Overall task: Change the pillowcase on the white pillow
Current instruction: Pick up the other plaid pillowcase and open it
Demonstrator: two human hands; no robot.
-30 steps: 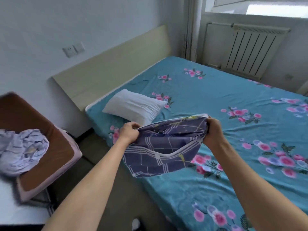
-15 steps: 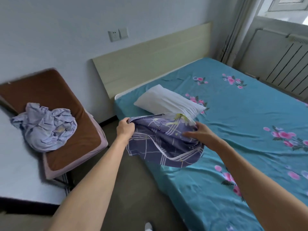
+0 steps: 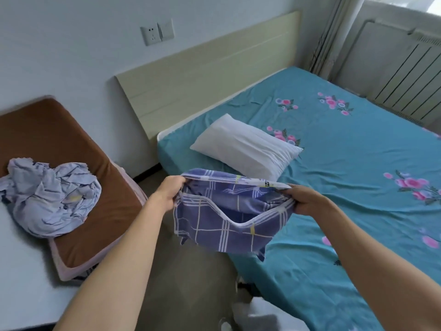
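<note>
Both forearms run out of the bottom edge, the radiator (image 3: 405, 75) is cut off at the far right, and the blurred pale shape near the bottom edge cannot be made out. The left hand (image 3: 170, 193) and right hand (image 3: 307, 199) each clench a top corner of the purple checked pillowcase (image 3: 229, 211), held over the bed's near-left edge, just short of the bare white pillow (image 3: 248, 145) lying on the teal sheet (image 3: 346, 151). Half a second ago the right hand lay flat on the bunched cloth; now the mouth is stretched wide, and the crumpled lilac cloth (image 3: 51, 199) stays on the brown cushion (image 3: 71, 149).
</note>
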